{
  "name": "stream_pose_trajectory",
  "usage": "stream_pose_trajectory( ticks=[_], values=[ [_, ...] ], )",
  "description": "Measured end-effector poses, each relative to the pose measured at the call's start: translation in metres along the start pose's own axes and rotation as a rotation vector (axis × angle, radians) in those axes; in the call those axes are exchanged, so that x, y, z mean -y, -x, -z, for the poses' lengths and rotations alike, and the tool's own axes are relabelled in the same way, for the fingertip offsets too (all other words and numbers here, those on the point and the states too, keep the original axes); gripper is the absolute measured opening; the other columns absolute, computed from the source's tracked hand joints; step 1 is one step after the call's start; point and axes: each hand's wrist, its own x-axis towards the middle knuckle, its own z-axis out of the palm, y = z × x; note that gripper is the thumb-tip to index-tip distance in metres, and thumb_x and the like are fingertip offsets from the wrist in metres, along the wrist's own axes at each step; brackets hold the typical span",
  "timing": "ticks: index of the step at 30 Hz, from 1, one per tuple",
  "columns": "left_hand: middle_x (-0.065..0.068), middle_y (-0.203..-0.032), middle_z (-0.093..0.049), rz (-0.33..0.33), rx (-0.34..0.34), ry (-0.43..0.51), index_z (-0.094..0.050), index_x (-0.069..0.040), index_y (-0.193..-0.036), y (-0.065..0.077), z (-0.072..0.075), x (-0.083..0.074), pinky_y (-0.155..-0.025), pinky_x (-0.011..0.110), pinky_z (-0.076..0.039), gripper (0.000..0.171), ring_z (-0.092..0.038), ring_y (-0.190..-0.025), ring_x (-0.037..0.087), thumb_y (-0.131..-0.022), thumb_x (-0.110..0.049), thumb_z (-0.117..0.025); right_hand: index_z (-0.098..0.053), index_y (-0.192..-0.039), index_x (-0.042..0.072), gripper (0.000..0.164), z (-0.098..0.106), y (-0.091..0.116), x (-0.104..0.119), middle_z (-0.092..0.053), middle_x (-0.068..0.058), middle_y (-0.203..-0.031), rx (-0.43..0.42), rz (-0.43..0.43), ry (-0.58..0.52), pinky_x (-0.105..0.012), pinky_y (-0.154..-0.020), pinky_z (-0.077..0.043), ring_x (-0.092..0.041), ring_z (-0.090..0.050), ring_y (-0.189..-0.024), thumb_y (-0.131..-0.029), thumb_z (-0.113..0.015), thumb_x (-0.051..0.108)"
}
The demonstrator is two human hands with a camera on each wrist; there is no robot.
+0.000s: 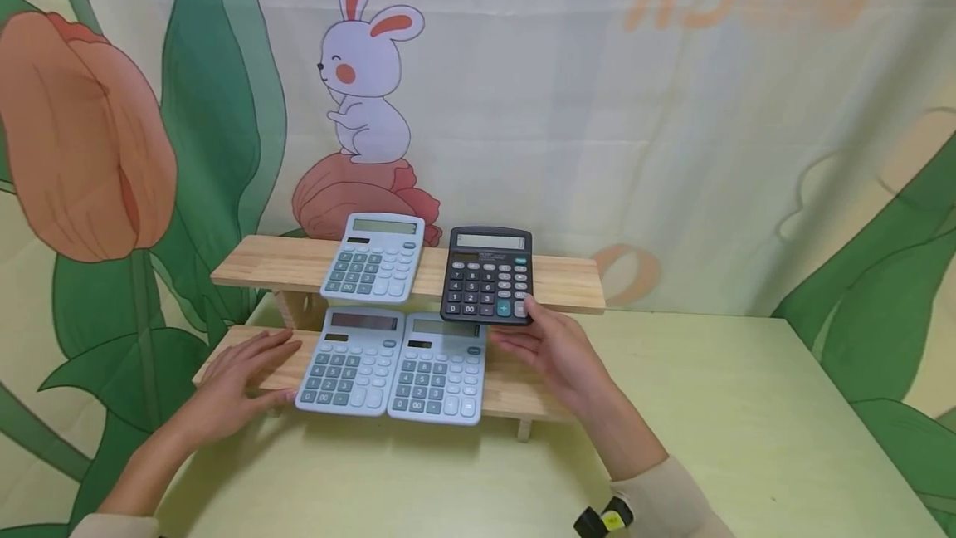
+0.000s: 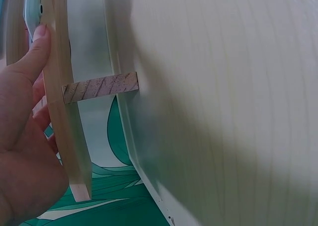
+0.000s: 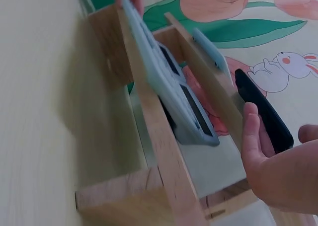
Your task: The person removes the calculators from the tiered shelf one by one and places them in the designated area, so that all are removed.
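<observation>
My right hand [image 1: 560,355] grips a black calculator [image 1: 478,279] by its lower right corner, thumb on the front and fingers beneath. The calculator leans over the front of the upper wooden shelf [image 1: 571,282]. On the lower shelf [image 1: 515,393], two light blue calculators stand side by side, the left one [image 1: 351,364] against the right one [image 1: 439,372]. My left hand [image 1: 239,380] lies at the lower shelf's left end, its thumb [image 2: 40,42] touching the left calculator's edge and its fingers extended over the board. Another light blue calculator [image 1: 377,260] leans on the upper shelf.
The two-tier wooden rack stands on a pale yellow-green table [image 1: 695,430]. Behind it hangs a printed curtain [image 1: 538,90] with a rabbit and tulips. A shelf leg [image 2: 102,87] runs down to the table. A black-and-yellow device [image 1: 603,517] sits by my right sleeve.
</observation>
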Motion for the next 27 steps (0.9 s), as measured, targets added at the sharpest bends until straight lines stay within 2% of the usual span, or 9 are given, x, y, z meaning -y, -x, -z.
stream_pose_trajectory(
  ticks=[3,8,14,18,23,27],
  values=[
    [0.02,-0.162,-0.045,-0.006,-0.006,-0.004,-0.055,-0.009,-0.154,0.0,-0.001,0.0,-0.108,0.075,-0.022,0.073,-0.031,-0.148,0.053,-0.092,-0.034,-0.084,-0.056,-0.148,0.0,0.05,-0.003,-0.001,0.0,-0.071,-0.022,-0.13,-0.019,-0.026,-0.108,-0.04,-0.106,-0.054,-0.034,-0.072,-0.119,-0.113,-0.052,0.035],
    [0.02,-0.162,-0.045,-0.002,-0.006,-0.009,-0.055,-0.01,-0.155,-0.001,-0.002,0.0,-0.109,0.075,-0.021,0.073,-0.031,-0.149,0.053,-0.092,-0.035,-0.083,-0.055,-0.146,-0.004,0.046,-0.006,0.0,-0.001,-0.072,-0.022,-0.129,-0.048,-0.021,-0.148,-0.039,-0.106,-0.054,-0.035,-0.072,-0.118,-0.113,-0.053,0.028],
    [0.02,-0.162,-0.044,0.008,0.0,-0.007,-0.055,-0.009,-0.155,-0.002,-0.002,-0.001,-0.11,0.076,-0.02,0.073,-0.03,-0.149,0.053,-0.092,-0.036,-0.083,-0.053,-0.146,-0.006,0.041,-0.008,0.008,0.004,-0.071,-0.023,-0.132,-0.051,-0.004,-0.112,-0.043,-0.106,-0.054,-0.037,-0.072,-0.118,-0.113,-0.054,0.019],
    [0.02,-0.162,-0.044,0.015,0.005,-0.005,-0.055,-0.009,-0.155,-0.002,-0.001,-0.001,-0.11,0.077,-0.019,0.073,-0.03,-0.15,0.053,-0.093,-0.036,-0.083,-0.052,-0.144,-0.009,0.04,-0.003,0.013,0.008,-0.074,-0.018,-0.126,-0.048,0.013,-0.053,-0.045,-0.108,-0.052,-0.033,-0.074,-0.114,-0.112,-0.055,0.014],
    [0.02,-0.163,-0.043,0.01,0.005,-0.004,-0.054,-0.01,-0.155,-0.001,-0.001,0.0,-0.11,0.077,-0.019,0.073,-0.031,-0.149,0.052,-0.093,-0.035,-0.082,-0.053,-0.141,-0.014,0.04,0.014,0.02,0.014,-0.076,-0.01,-0.118,-0.03,0.047,0.037,-0.047,-0.109,-0.051,-0.023,-0.075,-0.108,-0.111,-0.057,0.012],
    [0.02,-0.163,-0.044,0.009,0.001,-0.014,-0.055,-0.009,-0.155,0.0,-0.002,0.001,-0.11,0.076,-0.02,0.073,-0.031,-0.149,0.052,-0.092,-0.035,-0.083,-0.051,-0.144,-0.015,0.044,0.033,0.03,0.022,-0.077,-0.006,-0.118,-0.029,0.073,0.118,-0.043,-0.106,-0.054,-0.02,-0.075,-0.106,-0.11,-0.058,0.013]
  ],
)
